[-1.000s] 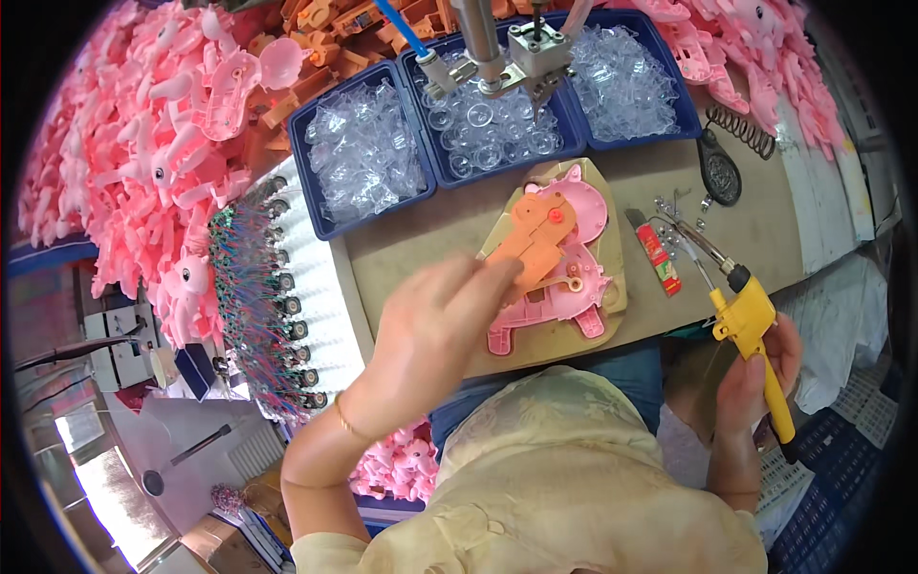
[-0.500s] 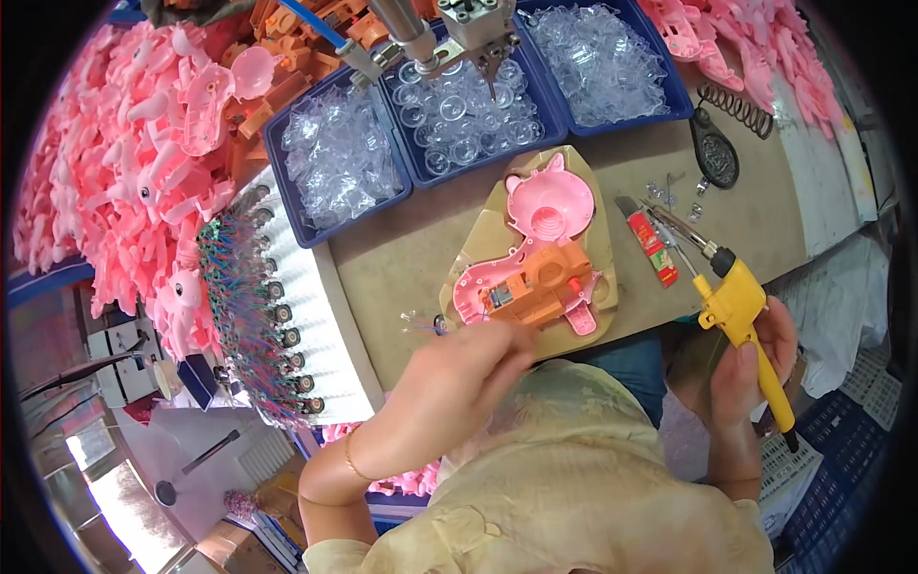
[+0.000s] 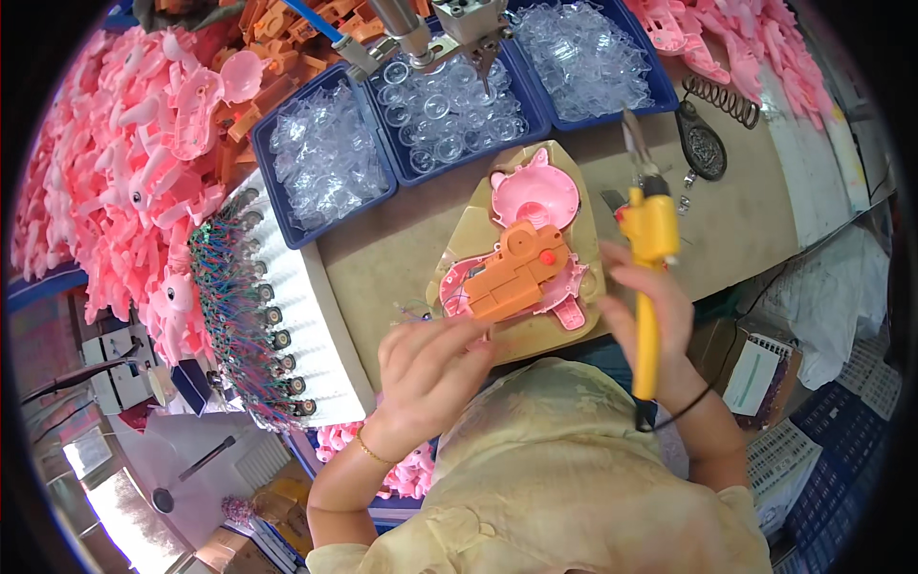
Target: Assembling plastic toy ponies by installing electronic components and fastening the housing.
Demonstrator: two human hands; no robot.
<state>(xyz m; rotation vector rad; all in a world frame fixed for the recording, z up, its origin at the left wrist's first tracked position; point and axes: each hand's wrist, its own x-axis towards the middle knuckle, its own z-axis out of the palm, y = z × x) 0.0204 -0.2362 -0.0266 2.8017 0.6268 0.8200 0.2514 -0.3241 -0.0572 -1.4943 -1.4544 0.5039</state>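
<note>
In my right hand (image 3: 660, 301) is a yellow soldering gun (image 3: 652, 234), held nearly upright with its metal tip toward the bins. The fingers partly wrap its handle, and a black cord hangs from the lower end. My left hand (image 3: 435, 368) is at the near left edge of a tan holding block (image 3: 459, 239), fingers bent together; whatever they pinch is too small to make out. Thin wires (image 3: 416, 311) show just beyond these fingers. In the block lies a pink animal-shaped shell half (image 3: 535, 191). An orange toy-gun housing (image 3: 516, 275) with a red button rests over the shell's lower part.
Blue bins (image 3: 397, 172) of clear plastic parts line the back, below a metal machine head (image 3: 469, 24). Pink shells (image 3: 143, 163) are heaped at left beside a white rack of wired round parts (image 3: 325, 335). A black key fob (image 3: 703, 143) and coil lie at right.
My right hand has brought the soldering gun left and upright, toward the block. My left hand has moved slightly left and down. The orange housing now sits turned, showing its closed side.
</note>
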